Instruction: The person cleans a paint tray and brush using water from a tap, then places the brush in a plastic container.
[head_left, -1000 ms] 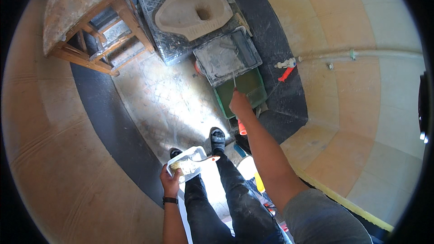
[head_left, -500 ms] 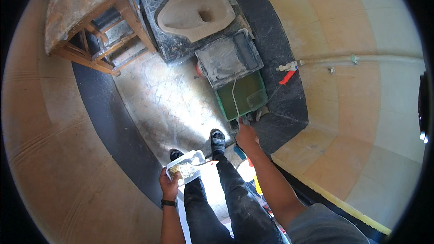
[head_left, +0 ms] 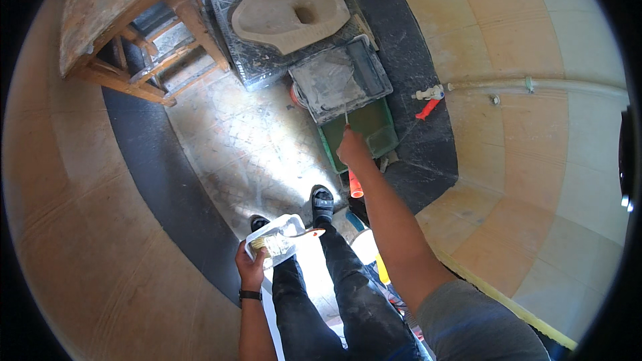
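My left hand [head_left: 251, 264] grips the rim of a white plastic tub [head_left: 286, 227]. A paintbrush [head_left: 274, 246] with pale bristles lies across the tub, its handle pointing right, and my thumb is close to the bristles. My right hand [head_left: 352, 148] is closed around a paint roller, whose orange handle end [head_left: 356, 187] sticks out behind the fist. Its thin metal rod [head_left: 346, 119] reaches forward to a grey-smeared paint tray [head_left: 324, 83]; I cannot make out the roller head. Below my right hand sits a green bin [head_left: 331, 149] of murky liquid, partly under the tray.
A squat toilet [head_left: 267, 17] on a raised dark base lies beyond the tray. A worn wooden stool [head_left: 120, 0] stands at far left. On the right wall, a pipe [head_left: 568, 87] leads to a valve with a red handle [head_left: 428, 108]. Several items lie beside my right leg.
My right hand has moved forward and slightly left, over the green bin, and the orange handle end now shows. My left hand keeps the tub and brush nearly in place.
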The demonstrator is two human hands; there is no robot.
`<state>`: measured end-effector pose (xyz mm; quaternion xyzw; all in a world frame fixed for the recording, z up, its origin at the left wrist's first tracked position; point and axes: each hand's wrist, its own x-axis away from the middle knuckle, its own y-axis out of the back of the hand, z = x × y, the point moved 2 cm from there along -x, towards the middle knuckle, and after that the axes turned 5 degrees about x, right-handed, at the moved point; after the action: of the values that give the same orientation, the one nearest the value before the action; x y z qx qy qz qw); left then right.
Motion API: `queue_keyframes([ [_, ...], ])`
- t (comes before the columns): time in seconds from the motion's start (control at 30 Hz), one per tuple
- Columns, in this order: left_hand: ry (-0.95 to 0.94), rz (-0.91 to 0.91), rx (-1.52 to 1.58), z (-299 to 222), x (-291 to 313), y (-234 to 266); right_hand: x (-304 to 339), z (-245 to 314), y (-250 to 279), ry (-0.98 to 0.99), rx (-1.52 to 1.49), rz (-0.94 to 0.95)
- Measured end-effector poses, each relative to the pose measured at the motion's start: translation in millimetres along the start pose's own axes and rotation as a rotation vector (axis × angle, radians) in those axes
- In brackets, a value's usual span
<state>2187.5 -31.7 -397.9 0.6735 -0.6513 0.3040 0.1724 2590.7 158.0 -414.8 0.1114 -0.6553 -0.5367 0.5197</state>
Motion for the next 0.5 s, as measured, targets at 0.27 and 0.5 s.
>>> queue_keyframes([
  [0.27,-0.034,-0.034,0.010,-1.5,13.2,10.7,71.2,-59.2,22.6,-0.024,-0.404,-0.001],
  [0.5,-0.014,-0.024,-0.005,-1.3,17.8,0.6,184.9,-61.4,9.4,-0.320,-0.703,0.158],
])
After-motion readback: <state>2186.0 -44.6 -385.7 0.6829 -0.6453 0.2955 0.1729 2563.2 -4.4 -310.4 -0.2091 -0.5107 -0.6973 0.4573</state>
